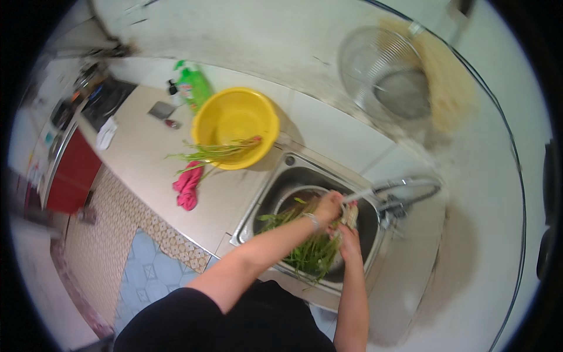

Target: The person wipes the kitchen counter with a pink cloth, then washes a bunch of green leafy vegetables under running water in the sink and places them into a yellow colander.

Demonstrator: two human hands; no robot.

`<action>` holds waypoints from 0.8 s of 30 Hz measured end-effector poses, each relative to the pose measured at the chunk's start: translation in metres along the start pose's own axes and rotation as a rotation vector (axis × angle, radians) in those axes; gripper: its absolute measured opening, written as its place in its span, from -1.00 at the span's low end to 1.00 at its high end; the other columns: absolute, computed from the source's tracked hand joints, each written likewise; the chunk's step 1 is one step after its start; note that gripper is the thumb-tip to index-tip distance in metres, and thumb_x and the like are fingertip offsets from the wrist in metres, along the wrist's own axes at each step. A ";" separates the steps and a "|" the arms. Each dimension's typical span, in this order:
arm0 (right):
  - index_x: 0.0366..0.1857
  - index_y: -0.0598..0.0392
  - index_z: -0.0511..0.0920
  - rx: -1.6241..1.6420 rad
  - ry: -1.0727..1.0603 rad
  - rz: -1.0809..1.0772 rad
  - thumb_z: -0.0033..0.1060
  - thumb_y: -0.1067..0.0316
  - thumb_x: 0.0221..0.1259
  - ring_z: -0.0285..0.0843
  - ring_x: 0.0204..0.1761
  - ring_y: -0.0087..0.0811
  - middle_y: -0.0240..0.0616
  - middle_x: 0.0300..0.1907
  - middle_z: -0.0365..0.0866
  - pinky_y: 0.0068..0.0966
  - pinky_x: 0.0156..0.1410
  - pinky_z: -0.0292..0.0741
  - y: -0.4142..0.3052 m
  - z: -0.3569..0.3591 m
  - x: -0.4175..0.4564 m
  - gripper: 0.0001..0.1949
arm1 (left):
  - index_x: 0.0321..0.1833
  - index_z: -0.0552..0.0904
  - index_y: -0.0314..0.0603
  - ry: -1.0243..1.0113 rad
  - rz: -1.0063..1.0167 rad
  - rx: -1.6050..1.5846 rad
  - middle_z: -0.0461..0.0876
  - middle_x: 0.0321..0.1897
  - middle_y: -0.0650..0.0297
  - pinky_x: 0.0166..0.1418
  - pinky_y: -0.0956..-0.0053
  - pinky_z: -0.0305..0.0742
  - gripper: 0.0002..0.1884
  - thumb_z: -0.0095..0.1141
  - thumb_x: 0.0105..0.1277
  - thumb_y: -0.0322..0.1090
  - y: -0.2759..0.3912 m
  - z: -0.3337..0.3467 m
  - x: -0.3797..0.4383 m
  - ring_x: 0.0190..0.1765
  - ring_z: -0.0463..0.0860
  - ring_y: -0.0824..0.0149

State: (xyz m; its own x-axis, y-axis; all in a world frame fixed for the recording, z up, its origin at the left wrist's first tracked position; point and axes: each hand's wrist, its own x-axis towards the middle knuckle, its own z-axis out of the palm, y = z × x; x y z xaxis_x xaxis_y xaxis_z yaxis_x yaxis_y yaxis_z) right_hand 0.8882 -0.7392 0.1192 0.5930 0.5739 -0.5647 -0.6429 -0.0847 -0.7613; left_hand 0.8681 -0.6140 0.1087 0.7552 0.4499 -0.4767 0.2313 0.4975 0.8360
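Over the steel sink (260,233), my left hand (329,208), with a bracelet at the wrist, is closed on leafy greens near their pale stem ends. Just below it, my right hand (349,241) grips the pale ends of the bunch. The long-stemmed greens (314,257) trail down and left over a round metal basin (288,190) in the sink. Right above my left hand, the faucet spout (358,194) points at the stem ends. Fingertips are partly hidden and blurred. More stems (215,152) lie across the rim of a yellow plastic basin (237,121) on the counter.
Left of the sink, a pink cloth (188,189) lies on the counter (145,158). Behind it stand a green pump bottle (193,88) and a smaller black-topped bottle (174,93). A white cloth (106,133) lies farther left. Wire strainers (387,75) hang on the wall.
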 end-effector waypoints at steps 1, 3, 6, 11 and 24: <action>-0.20 0.21 0.41 -0.064 -0.002 -0.046 -0.05 0.40 0.11 0.57 -0.42 -0.33 -0.18 -0.37 0.55 -0.50 -0.40 0.41 -0.001 0.000 0.001 -0.80 | -0.18 0.43 -0.13 0.087 0.043 0.136 0.51 -0.39 0.07 -0.22 0.29 0.40 -0.85 -0.18 0.25 -0.33 -0.015 0.007 0.017 -0.29 0.50 0.17; -0.26 0.20 0.44 -0.118 0.071 -0.113 -0.04 0.38 0.11 0.53 -0.50 -0.37 -0.23 -0.44 0.52 -0.52 -0.44 0.38 -0.003 -0.010 0.001 -0.83 | -0.16 0.41 -0.36 0.193 0.155 0.182 0.49 -0.28 -0.12 -0.13 0.18 0.35 -0.71 -0.22 0.30 -0.22 -0.016 0.030 0.023 -0.15 0.46 -0.11; -0.27 0.20 0.45 -0.257 0.114 -0.194 -0.04 0.35 0.13 0.44 -0.57 -0.44 -0.27 -0.47 0.49 -0.52 -0.48 0.35 -0.010 -0.022 -0.004 -0.83 | -0.33 0.49 -0.34 0.068 0.293 0.498 0.54 -0.41 -0.11 -0.19 0.14 0.38 -0.64 -0.21 0.29 -0.13 -0.014 0.030 0.035 -0.26 0.51 -0.12; -0.17 0.17 0.42 -0.130 0.161 -0.180 -0.01 0.31 0.15 0.36 -0.57 -0.49 -0.28 -0.39 0.49 -0.53 -0.52 0.30 -0.013 -0.030 0.000 -0.78 | -0.23 0.56 -0.23 -0.029 0.309 0.551 0.56 -0.28 -0.04 -0.11 0.33 0.42 -0.61 -0.12 0.21 -0.01 -0.004 0.044 0.037 -0.18 0.55 0.03; -0.19 0.17 0.45 -0.169 -0.049 -0.032 0.02 0.34 0.08 0.45 -0.32 -0.42 -0.32 -0.30 0.48 -0.48 -0.21 0.38 0.003 0.004 0.031 -0.77 | -0.20 0.52 -0.24 -0.117 0.063 0.114 0.52 -0.41 0.29 -0.31 0.44 0.40 -0.64 -0.22 0.32 -0.09 0.020 -0.010 0.013 -0.40 0.47 0.39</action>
State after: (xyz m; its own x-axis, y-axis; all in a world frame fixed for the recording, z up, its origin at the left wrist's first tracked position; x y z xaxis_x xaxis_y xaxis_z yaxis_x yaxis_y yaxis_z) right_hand 0.9030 -0.7183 0.1005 0.5849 0.6175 -0.5259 -0.5305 -0.1992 -0.8239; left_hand 0.8763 -0.5908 0.1171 0.8353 0.3849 -0.3926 0.2437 0.3809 0.8919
